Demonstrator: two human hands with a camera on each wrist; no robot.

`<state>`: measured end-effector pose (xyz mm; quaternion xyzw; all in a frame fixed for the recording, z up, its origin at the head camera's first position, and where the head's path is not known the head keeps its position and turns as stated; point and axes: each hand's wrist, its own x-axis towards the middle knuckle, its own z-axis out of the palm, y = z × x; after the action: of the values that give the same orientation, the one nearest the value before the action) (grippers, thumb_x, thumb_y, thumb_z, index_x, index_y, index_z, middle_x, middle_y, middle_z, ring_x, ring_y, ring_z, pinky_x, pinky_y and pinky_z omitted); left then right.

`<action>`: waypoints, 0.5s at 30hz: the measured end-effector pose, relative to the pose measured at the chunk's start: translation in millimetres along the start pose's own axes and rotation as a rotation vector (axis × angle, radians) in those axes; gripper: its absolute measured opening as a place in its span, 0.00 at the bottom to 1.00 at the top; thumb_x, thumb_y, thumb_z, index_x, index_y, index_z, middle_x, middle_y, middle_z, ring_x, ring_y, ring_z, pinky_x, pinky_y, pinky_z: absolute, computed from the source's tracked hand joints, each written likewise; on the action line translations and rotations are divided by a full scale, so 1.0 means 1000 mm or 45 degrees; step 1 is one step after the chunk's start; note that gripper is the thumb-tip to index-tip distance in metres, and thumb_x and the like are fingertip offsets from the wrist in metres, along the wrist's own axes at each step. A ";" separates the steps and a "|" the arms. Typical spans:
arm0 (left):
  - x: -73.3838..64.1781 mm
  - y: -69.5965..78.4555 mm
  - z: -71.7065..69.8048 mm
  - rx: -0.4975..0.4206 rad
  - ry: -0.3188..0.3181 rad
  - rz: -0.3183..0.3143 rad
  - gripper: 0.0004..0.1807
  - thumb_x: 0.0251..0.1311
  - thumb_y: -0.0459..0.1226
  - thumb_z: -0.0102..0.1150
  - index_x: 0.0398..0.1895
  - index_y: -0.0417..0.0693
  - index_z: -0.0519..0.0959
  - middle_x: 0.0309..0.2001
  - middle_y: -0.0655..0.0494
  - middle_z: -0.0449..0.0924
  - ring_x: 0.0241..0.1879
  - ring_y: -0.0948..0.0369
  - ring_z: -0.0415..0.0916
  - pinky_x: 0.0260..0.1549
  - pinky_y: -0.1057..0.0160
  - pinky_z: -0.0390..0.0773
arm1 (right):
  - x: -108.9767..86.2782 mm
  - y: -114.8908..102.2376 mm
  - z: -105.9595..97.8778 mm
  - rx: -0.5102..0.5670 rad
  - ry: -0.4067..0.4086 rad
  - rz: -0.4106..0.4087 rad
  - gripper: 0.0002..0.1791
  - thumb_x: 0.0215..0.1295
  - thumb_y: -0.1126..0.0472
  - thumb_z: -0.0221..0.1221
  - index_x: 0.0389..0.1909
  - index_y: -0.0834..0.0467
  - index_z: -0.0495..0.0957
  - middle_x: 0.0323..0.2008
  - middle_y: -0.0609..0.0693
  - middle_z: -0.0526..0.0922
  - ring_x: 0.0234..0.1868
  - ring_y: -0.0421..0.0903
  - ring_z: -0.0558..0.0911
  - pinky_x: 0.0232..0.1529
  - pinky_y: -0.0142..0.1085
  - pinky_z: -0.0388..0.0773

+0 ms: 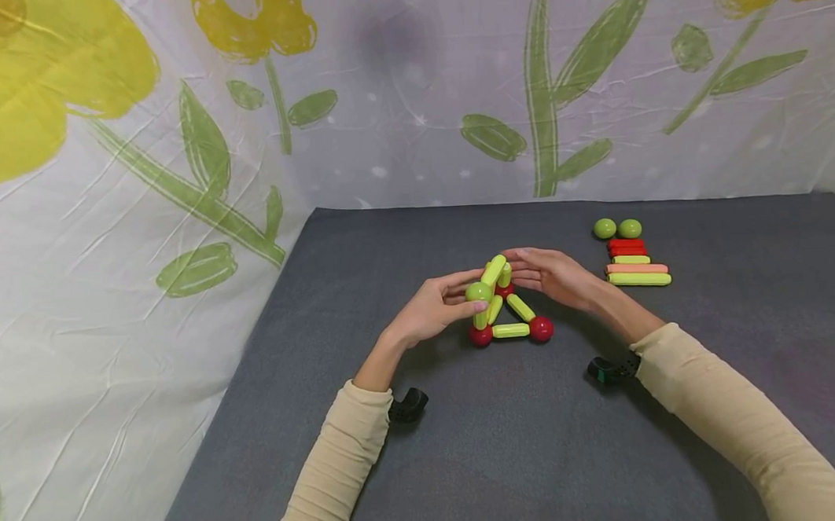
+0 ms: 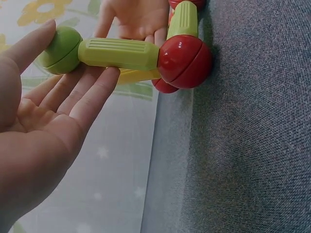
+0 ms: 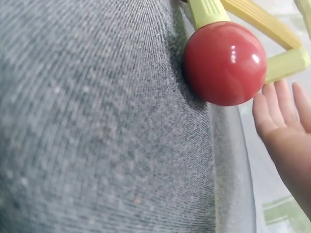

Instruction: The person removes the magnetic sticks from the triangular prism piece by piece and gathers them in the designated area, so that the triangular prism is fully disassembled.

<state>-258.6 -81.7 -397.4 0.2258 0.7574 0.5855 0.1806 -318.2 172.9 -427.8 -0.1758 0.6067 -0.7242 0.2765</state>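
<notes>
A built frame of yellow-green rods and red balls stands on the dark table, with three red balls at its base; the front right one (image 1: pixel 541 329) sits nearest my right arm. A yellow-green rod (image 2: pixel 119 53) rises from the front left red ball (image 2: pixel 184 60) to a green ball (image 1: pixel 478 291). My left hand (image 1: pixel 430 311) holds this green ball between thumb and fingers, its fingertips along the rod. A slanting rod (image 1: pixel 493 271) leads back from the green ball. Behind the frame, my right hand (image 1: pixel 556 277) has its fingers extended, fingertips right at the back upright rod (image 1: pixel 506 275).
At the back right of the table (image 1: pixel 471 462) lie two loose green balls (image 1: pixel 617 229). Beside them is a row of loose rods: red (image 1: pixel 626 247), pink (image 1: pixel 636 268) and yellow-green (image 1: pixel 638 279). A flower-print cloth (image 1: pixel 397 136) hangs behind the table.
</notes>
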 end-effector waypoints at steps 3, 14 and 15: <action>0.000 0.000 0.000 0.008 -0.003 0.000 0.31 0.63 0.36 0.62 0.69 0.44 0.65 0.61 0.47 0.71 0.56 0.57 0.73 0.49 0.61 0.75 | 0.000 0.003 -0.001 -0.039 -0.009 -0.022 0.30 0.76 0.59 0.47 0.70 0.70 0.51 0.58 0.53 0.70 0.57 0.43 0.72 0.65 0.44 0.59; -0.002 0.002 0.000 -0.008 -0.018 -0.006 0.31 0.63 0.35 0.61 0.69 0.45 0.64 0.62 0.45 0.70 0.58 0.54 0.72 0.50 0.60 0.75 | 0.004 0.007 0.001 -0.446 0.025 -0.097 0.26 0.64 0.68 0.60 0.62 0.69 0.68 0.54 0.59 0.77 0.52 0.48 0.78 0.54 0.45 0.73; -0.002 0.002 0.000 -0.005 -0.018 -0.005 0.31 0.63 0.35 0.61 0.69 0.45 0.64 0.62 0.45 0.70 0.58 0.54 0.72 0.50 0.60 0.75 | 0.005 0.007 0.002 -0.472 0.033 -0.113 0.25 0.64 0.69 0.61 0.61 0.69 0.69 0.53 0.60 0.77 0.51 0.49 0.78 0.53 0.44 0.74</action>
<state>-256.9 -82.8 -395.6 0.2280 0.7555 0.5849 0.1875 -319.4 167.7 -434.9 -0.2409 0.7249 -0.6138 0.1995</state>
